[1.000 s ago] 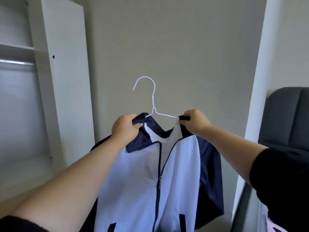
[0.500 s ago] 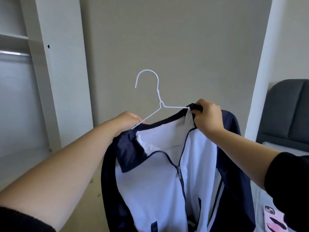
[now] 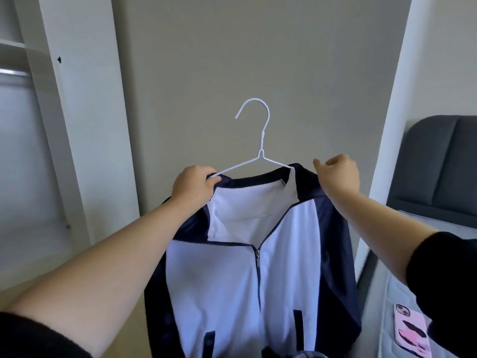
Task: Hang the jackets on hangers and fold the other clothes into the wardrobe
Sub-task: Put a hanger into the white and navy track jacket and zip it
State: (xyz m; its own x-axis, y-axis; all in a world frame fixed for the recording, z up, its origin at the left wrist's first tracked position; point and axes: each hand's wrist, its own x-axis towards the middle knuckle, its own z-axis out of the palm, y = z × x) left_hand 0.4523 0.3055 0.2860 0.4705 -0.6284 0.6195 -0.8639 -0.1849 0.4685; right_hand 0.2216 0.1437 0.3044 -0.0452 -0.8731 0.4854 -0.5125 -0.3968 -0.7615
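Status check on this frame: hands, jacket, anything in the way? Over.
Left hand gripping hanger arm at jacket collar. Right hand curled at the other shoulder, grip unclear. Hook not yet on wardrobe rail, far left.

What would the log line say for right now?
jacket: partly on hanger | left hand: grips hanger | right hand: by jacket shoulder, grip unclear | hanger: not on rail yet

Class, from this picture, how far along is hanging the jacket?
Done: the hanger is partly inside the jacket collar. In hand: the left hand grips hanger and collar; the right hand is at the other shoulder, grip unclear. Left: hook it on the wardrobe rail.
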